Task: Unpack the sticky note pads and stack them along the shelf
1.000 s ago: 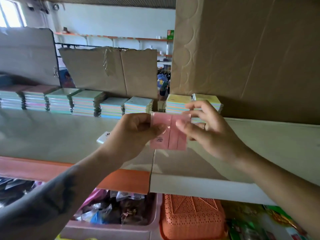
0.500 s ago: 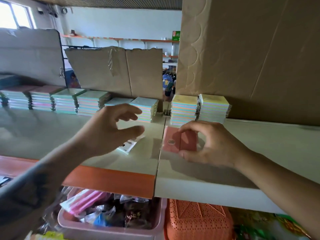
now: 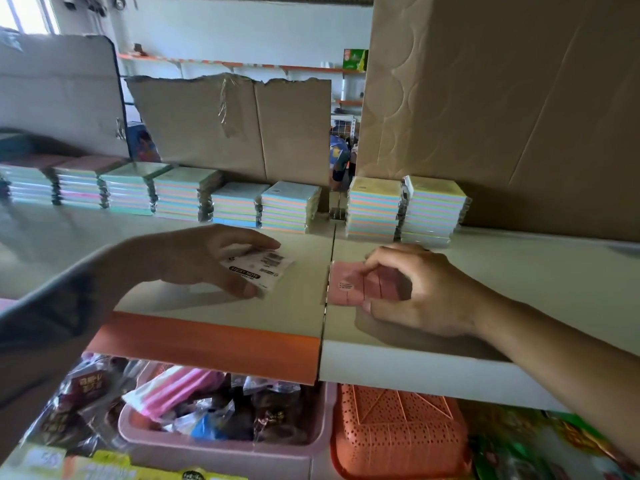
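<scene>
From the head view, the right hand pinches a pink sticky note pad down on the shelf, while the left hand pinches a white labelled packet just beside it. This looks like the unpacking step; next, the pink pad probably needs lifting onto the row of stacked pads at the back.

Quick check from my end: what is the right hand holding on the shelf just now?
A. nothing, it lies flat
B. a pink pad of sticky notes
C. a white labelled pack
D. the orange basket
B: the right hand has its fingers curled round a pink pad of sticky notes resting on the shelf, while the white labelled pack is under the left hand.
</scene>
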A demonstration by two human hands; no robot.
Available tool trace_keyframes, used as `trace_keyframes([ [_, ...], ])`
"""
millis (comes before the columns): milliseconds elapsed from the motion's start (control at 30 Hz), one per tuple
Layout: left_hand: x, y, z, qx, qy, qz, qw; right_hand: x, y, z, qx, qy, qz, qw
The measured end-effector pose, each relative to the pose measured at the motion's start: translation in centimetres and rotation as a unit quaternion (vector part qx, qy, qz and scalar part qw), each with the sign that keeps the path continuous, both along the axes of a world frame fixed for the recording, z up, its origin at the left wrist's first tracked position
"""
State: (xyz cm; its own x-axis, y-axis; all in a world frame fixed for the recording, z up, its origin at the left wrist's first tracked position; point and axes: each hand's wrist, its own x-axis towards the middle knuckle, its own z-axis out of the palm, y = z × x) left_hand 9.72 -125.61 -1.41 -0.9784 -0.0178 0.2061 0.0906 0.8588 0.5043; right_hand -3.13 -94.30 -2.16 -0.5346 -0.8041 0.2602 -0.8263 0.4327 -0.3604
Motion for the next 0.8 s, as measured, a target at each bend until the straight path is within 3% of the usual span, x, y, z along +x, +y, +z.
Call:
trace_keyframes([
  [100,-0.4,0.3,0.7,0.005,-0.042,0.000,0.999,0.4,0.1,0.2,0.017,0.015,-0.010,1.000],
  [167,-0.7,1.0,1.1,0.067,-0.015,-0.007,0.998,0.8,0.0,0.4,0.010,0.076,-0.015,0.997],
  [267,-0.8,2.7,1.9,0.135,0.009,-0.022,0.991,1.6,-0.8,1.0,-0.050,0.184,0.013,0.982],
  [400,-0.9,5.1,3.3,0.224,-0.037,-0.054,0.972,2.2,-2.7,1.6,-0.119,0.228,0.055,0.965],
  [567,-0.5,6.9,3.6,0.239,-0.032,-0.057,0.969,2.1,-3.6,2.2,-0.194,0.179,0.084,0.961],
  [800,-0.2,6.9,1.8,0.310,0.068,-0.057,0.947,1.7,-2.0,2.8,-0.249,-0.099,0.052,0.962],
])
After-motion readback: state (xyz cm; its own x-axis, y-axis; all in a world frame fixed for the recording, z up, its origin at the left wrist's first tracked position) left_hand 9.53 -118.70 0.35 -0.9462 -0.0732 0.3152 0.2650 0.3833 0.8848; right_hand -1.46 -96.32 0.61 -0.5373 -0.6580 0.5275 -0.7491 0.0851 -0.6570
